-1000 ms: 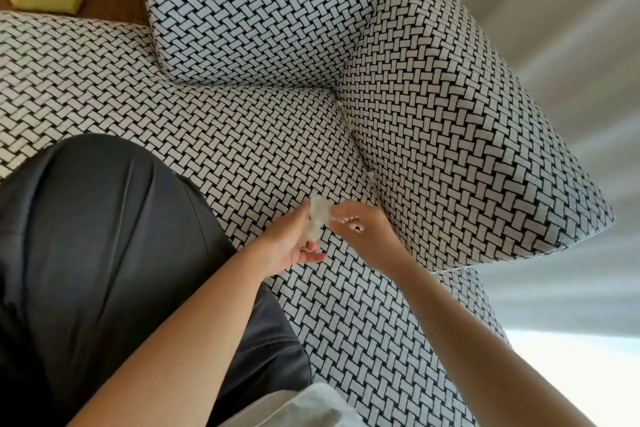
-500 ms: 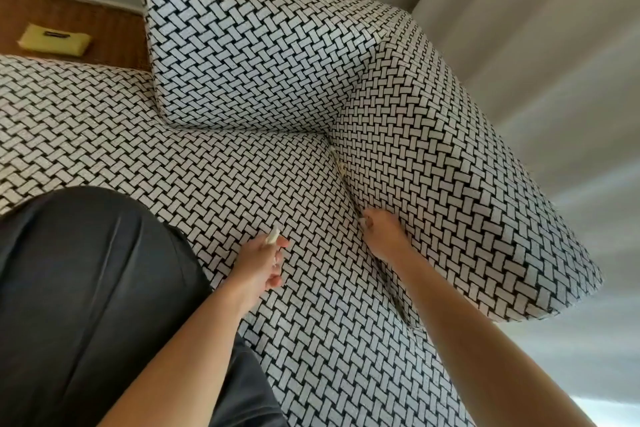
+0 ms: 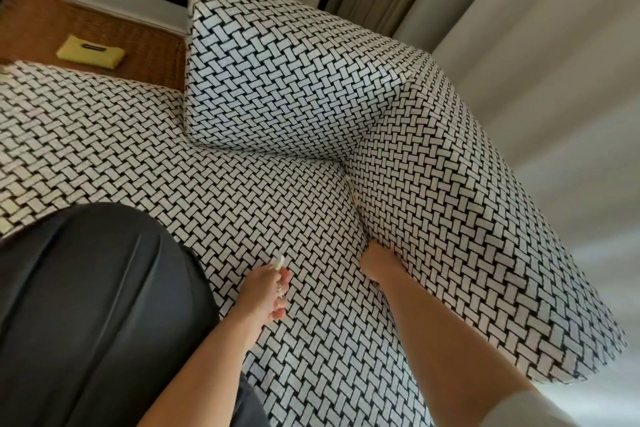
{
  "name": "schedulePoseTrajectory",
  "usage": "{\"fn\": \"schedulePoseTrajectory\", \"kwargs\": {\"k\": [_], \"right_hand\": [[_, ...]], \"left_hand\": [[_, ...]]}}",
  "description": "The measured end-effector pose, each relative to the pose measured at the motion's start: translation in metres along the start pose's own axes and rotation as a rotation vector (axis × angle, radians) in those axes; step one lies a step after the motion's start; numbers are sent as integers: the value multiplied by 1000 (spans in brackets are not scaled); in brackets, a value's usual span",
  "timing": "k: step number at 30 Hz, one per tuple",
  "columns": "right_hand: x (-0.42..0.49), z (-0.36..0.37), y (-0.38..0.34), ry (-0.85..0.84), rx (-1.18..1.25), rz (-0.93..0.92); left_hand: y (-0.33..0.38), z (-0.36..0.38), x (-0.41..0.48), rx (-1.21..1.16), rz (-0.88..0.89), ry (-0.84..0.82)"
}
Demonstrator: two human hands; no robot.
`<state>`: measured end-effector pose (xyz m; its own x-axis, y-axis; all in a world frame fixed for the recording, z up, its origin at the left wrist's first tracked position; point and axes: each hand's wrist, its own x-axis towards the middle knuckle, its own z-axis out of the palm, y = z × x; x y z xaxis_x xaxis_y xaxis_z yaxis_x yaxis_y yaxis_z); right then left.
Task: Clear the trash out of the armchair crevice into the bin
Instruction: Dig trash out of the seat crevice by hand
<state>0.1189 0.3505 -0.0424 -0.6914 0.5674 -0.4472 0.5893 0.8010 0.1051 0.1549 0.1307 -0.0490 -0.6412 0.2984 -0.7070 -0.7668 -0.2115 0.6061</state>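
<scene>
**Right hand down the seam, left hand keeping the catch**

One armchair (image 3: 284,87) dominates, with a single crevice (image 3: 362,229) running along the edge of its seat (image 3: 242,191). Two hands work here. The right hand (image 3: 377,262) is pushed into that gap, presumably feeling for litter. Its fingers are buried, so I cannot tell their grip. The left hand (image 3: 266,298) rests on the seat, pinching one pale scrap (image 3: 278,261) (parked, I'd guess, since no bin shows). One pale sliver (image 3: 353,196), possibly two, pokes from the seam further back.
</scene>
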Motion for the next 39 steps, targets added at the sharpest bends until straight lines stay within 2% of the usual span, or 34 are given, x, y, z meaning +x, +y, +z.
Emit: {"fn": "schedulePoseTrajectory", "kwargs": {"k": [2,7,11,18,23,28,32,35,39], "right_hand": [[-3,1,-1,25,-21,0],[-12,2,-6,55,-245,-103],[-10,5,-6,72,-254,-86],[-5,4,-8,-17,-299,-51],[-4,3,-5,-8,-270,-49],[-15,1,-1,122,-105,-83],[-23,0,7,163,-120,-70],[-36,-2,13,143,-17,-92],[-56,-5,16,76,-37,-169]], "left_hand": [[1,0,-1,-4,-8,11],[1,-1,-3,-12,-6,28],[2,-2,-1,-13,-9,25],[2,0,2,-72,1,0],[2,1,0,-78,28,-17],[2,0,2,-76,41,-19],[1,0,8,-63,36,-23],[0,1,10,-47,17,-40],[1,2,6,16,17,-15]]}}
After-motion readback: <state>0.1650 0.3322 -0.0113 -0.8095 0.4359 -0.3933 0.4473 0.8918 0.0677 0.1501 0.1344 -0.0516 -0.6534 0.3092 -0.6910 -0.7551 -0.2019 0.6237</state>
